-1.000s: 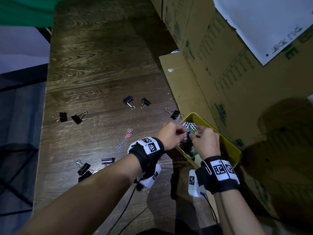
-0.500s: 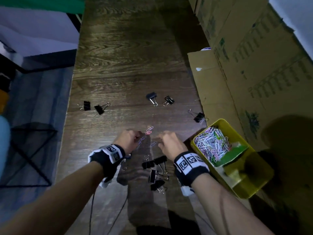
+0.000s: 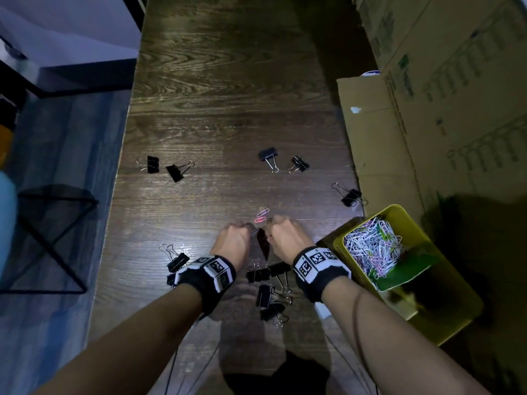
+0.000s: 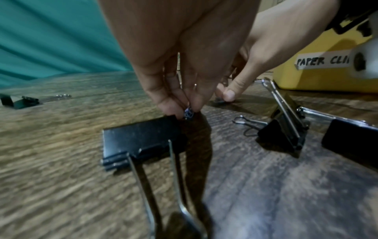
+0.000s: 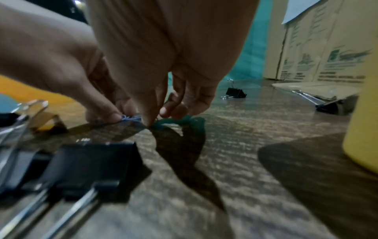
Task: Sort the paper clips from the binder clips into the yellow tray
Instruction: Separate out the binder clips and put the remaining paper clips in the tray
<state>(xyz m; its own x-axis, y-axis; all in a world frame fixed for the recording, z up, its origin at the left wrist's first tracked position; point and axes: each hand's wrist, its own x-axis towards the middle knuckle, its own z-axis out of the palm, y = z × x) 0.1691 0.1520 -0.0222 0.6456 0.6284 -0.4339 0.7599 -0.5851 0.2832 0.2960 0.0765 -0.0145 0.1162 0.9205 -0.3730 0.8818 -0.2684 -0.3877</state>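
While both my hands are down on the desk (image 3: 228,115) picking up the last loose paper clips, my left hand (image 3: 232,242) has its thumb and forefinger pinched together on a small blue paper clip (image 4: 188,113), right at the edge of a black binder clip (image 4: 141,137) lying just under my fingertips. My right hand (image 3: 288,238), just beside the left, has its fingertips closed on a green paper clip (image 5: 174,121) that lies flat on the wood. Two pink paper clips (image 3: 261,216) lie just beyond my knuckles, untouched. The yellow tray (image 3: 445,317) stands to the right of my right wrist, already heaped with clips, its label facing my left wrist.

To do this well, I judge I should work a nail under each thin wire before lifting, since flat clips tend to slide on smooth wood instead of rising. I would keep my left fingers clear of the binder clip so it doesn't get dragged along. Once both pinches feel sure, I'd carry them over the tray rim and let go low, so nothing bounces out. More binder clips (image 3: 269,283) sit between my wrists; they stay on the desk.
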